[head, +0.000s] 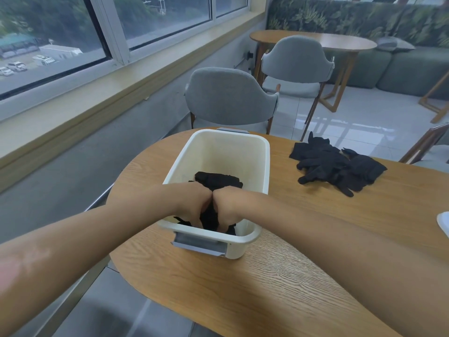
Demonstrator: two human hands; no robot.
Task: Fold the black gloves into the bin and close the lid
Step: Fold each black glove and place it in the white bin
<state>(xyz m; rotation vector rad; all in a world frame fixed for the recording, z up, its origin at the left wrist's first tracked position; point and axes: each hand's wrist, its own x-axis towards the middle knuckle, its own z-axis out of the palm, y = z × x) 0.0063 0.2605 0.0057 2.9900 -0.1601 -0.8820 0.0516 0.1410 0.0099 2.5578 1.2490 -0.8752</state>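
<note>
Inside the bin (pixel 263 166), left hand (pixel 194 205) and right hand (pixel 228 206) grip a glove (pixel 210 218), packing it down; next, release it and fetch from the pile (pixel 337 166).

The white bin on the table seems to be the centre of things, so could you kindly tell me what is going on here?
A person has both hands down inside the white bin, the left hand and right hand side by side with fingers curled on a black glove. Another folded glove lies further back in the bin. A pile of black gloves waits on the wooden table to the right. The bin is open, with no lid on it.
</note>
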